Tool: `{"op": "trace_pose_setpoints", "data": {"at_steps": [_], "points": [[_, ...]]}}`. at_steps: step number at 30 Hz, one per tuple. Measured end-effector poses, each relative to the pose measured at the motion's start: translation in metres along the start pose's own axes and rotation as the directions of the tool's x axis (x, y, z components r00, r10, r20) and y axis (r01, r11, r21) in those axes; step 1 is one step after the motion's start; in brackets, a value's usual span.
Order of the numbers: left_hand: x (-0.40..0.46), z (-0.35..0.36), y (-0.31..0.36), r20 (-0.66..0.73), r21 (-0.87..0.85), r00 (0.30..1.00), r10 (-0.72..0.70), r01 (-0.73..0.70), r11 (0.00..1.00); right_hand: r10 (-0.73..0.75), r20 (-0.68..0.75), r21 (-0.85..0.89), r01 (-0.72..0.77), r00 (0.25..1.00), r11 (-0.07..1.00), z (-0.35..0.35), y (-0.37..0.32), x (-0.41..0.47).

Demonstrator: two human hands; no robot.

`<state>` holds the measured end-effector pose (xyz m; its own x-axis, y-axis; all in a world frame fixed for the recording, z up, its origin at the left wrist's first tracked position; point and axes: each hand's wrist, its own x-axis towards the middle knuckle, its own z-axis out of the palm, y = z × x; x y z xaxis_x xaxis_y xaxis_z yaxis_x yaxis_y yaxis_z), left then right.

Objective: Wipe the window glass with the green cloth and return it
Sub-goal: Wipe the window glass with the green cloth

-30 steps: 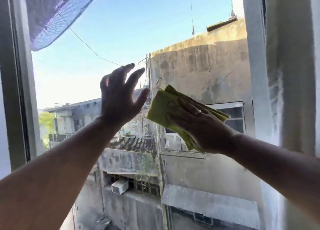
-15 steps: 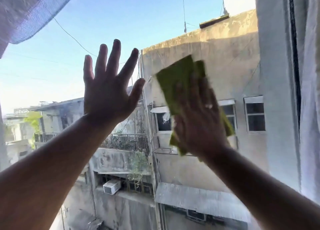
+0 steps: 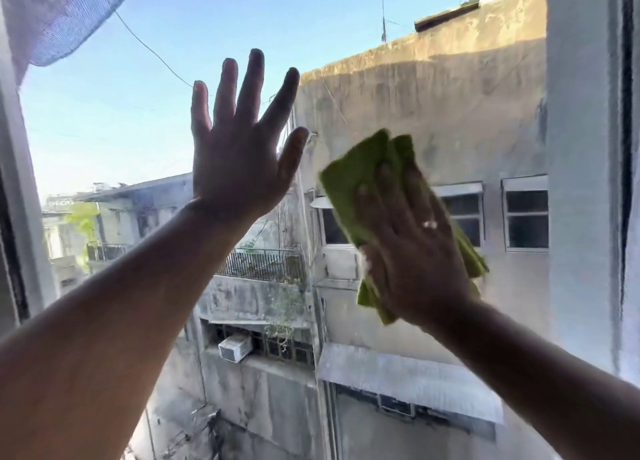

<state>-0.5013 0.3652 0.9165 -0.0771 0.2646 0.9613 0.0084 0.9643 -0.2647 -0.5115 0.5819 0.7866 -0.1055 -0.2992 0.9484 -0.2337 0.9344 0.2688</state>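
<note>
The right hand (image 3: 412, 248) lies flat over a folded green cloth (image 3: 360, 189), palm toward the window glass (image 3: 138, 113), fingers stretched upward across the fabric and pressing it to the pane rather than curling round it. A pale ring (image 3: 429, 224) shows on one finger. The cloth sits right of the middle of the view; its upper corner pokes out above the fingertips, its left edge stands free of the hand, and folded layers stick out below the heel of the hand and to its right. The left hand (image 3: 239, 161) is raised to the left of the cloth, apart from it, wide open with all five fingers spread and pointing up, holding nothing; whether its palm touches the glass cannot be told. Both forearms are bare and reach in from the lower corners. Through the pane stands a weathered concrete building (image 3: 450, 113) with two framed windows (image 3: 526, 217) to the right of the cloth, a railed balcony (image 3: 263, 263) below the left wrist, an air conditioner unit (image 3: 234, 348) on a ledge further down, and a corrugated awning (image 3: 408, 380) beneath the right forearm. Blue sky fills the upper left, crossed by a thin cable (image 3: 152, 52). A piece of mesh netting (image 3: 59, 12) hangs in the top left corner, and a pale window frame (image 3: 20, 217) runs down the left edge.
</note>
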Motion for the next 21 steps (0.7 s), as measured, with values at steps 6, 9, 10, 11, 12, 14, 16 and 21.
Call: {"op": "trace_pose_setpoints", "data": {"at_steps": [6, 9, 10, 11, 12, 14, 16, 21], "points": [[0.0, 0.002, 0.0, 0.004, 0.015, 1.0, -0.011, 0.011, 1.0, -0.549, 0.099, -0.03, 0.554, 0.83, 0.832, -0.001, 0.018, -0.038], [-0.002, 0.002, 0.002, -0.004, 0.039, 1.0, -0.02, 0.02, 0.999, -0.147, -0.033, 0.06, 0.149, 0.989, 0.987, -0.007, 0.029, -0.004], [-0.002, 0.002, 0.002, -0.001, 0.042, 1.0, -0.016, 0.016, 0.999, -0.074, -0.05, 0.109, 0.079, 0.996, 0.991, -0.005, 0.013, -0.002], [-0.002, 0.002, 0.001, 0.001, 0.042, 1.0, -0.007, 0.007, 0.999, -0.093, -0.042, 0.149, 0.098, 0.995, 0.984, 0.0, -0.009, -0.008], [-0.002, 0.001, 0.0, 0.001, 0.039, 1.0, -0.001, 0.001, 0.999, -0.231, -0.015, 0.174, 0.23, 0.973, 0.958, 0.006, -0.03, -0.019], [-0.001, 0.001, -0.002, 0.007, 0.021, 1.0, 0.0, 0.0, 1.0, -0.599, 0.067, 0.167, 0.583, 0.798, 0.795, 0.01, -0.054, -0.043], [-0.002, 0.001, -0.001, 0.004, 0.001, 1.0, 0.006, -0.006, 1.0, -0.741, 0.121, 0.135, 0.729, 0.66, 0.671, 0.007, -0.036, -0.046], [-0.002, 0.001, 0.0, -0.018, 0.023, 1.0, -0.007, 0.008, 1.0, -0.158, -0.041, 0.088, 0.161, 0.987, 0.983, -0.012, 0.053, 0.001]]}}
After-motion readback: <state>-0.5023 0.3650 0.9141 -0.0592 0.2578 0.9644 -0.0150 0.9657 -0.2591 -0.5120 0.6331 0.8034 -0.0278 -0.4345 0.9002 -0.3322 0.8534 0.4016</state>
